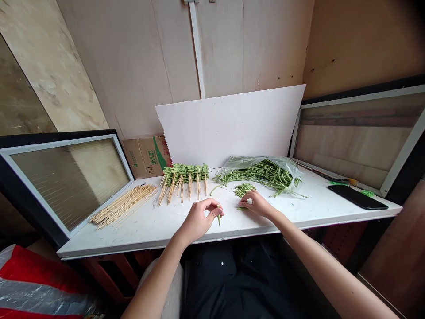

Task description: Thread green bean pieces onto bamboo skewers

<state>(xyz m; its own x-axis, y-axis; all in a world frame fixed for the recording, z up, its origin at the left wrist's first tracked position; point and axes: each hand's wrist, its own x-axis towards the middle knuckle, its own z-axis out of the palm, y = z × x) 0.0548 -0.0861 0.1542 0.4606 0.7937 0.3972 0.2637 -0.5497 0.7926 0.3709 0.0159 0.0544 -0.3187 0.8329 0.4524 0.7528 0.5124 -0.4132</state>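
Above the front of the white table, my left hand (203,217) pinches a short piece of green long bean (219,219) between thumb and fingertips, its lower end pointing down. To the right, my right hand (256,204) is low over the tabletop, fingers closed at another cut bean piece (242,208). Just behind that hand lies a small pile of cut bean pieces (244,189), partly covered by it. Several bundles of bean pieces threaded on wooden skewers (186,173) are stacked farther back on the left, their bare sticks toward me.
Loose bamboo skewers (124,204) lie at the left. A clear plastic bag (292,170) of whole long beans (262,173) sits behind the pile. A black phone (357,197) rests at the right. A cardboard box (144,155) and white board (229,128) stand at the back.
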